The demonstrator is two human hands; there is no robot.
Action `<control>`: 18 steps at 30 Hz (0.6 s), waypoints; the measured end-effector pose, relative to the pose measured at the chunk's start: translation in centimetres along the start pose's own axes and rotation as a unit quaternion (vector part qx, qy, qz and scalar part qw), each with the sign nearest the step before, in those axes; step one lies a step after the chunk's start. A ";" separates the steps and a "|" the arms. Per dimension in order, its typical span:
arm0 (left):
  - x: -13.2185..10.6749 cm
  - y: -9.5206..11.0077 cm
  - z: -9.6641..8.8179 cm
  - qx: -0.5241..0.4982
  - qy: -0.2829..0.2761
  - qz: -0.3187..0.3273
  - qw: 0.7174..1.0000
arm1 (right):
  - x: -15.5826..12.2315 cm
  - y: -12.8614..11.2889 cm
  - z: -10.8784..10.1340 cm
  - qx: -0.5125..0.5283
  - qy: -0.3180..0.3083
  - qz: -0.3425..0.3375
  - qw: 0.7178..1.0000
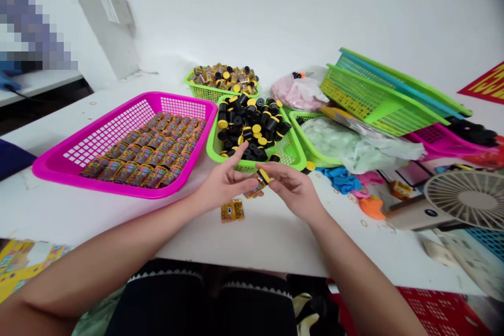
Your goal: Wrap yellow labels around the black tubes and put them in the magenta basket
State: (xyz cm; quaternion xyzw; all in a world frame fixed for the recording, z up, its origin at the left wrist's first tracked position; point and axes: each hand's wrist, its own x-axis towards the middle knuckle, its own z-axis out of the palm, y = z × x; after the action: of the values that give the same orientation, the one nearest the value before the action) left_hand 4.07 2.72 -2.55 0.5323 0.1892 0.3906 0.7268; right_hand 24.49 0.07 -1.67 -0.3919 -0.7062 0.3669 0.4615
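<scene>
Between my two hands, just in front of the green basket, is a small container with a yellow cap (264, 176) and printed label. My right hand (294, 189) pinches it by the capped end. My left hand (228, 181) closes its thumb and lower fingers on the labelled side, while the index finger points up and away. Fingers hide much of the container. Flat on the table below lies a yellow printed label (232, 211). Past my fingertips, the green basket (295, 155) holds a heap of black containers (238, 121) with yellow caps.
At left stands a magenta basket (114, 189) with rows of labelled containers. Another green basket (200, 92) behind is heaped with similar pieces. To the right are stacked baskets (366, 97), plastic bags (342, 142), blue scraps (340, 179) and a fan (472, 199).
</scene>
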 end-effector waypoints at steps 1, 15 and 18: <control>0.0 0.1 0.0 -0.036 -0.012 -0.017 0.999 | -0.1 0.2 0.0 0.037 -0.017 -0.002 0.999; -0.1 -0.3 0.9 -0.102 0.039 0.004 0.994 | -1.1 -1.0 2.7 -0.306 0.023 -0.210 0.928; 0.0 -0.4 1.2 -0.112 0.038 0.009 0.993 | -1.1 -0.7 3.0 -0.375 0.127 -0.268 0.878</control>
State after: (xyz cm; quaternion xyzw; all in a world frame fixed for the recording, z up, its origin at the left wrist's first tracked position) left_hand 5.04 1.87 -2.51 0.4342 0.1676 0.4356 0.7705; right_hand 21.83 -1.66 -2.38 -0.3749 -0.8043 -0.1159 0.4462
